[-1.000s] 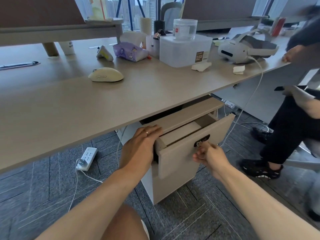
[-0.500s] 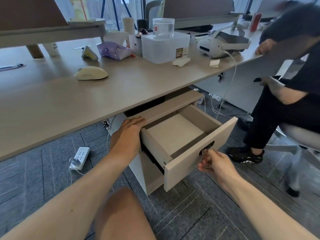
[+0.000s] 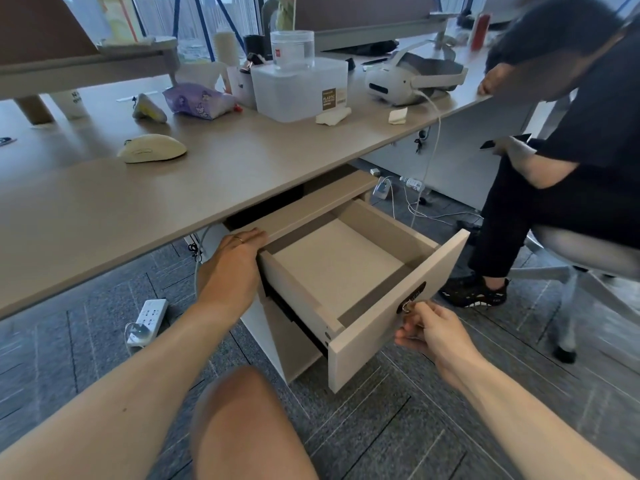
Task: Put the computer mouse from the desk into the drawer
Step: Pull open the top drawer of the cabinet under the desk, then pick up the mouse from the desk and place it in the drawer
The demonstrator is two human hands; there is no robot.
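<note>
Since the earlier frame, one drawer (image 3: pixel 346 271) has come further out of the cabinet (image 3: pixel 294 348) and now shows its bare bottom. Right hand (image 3: pixel 436 332) is closed in a pinch at the dark handle (image 3: pixel 411 297) on the drawer front. Left hand (image 3: pixel 232 268) lies flat and open on the cabinet top edge, just beside the drawer side. One computer mouse (image 3: pixel 152 148), cream in colour, rests on the desk (image 3: pixel 104 209), well apart from both hands. One power strip (image 3: pixel 147 320) lies on the floor.
</note>
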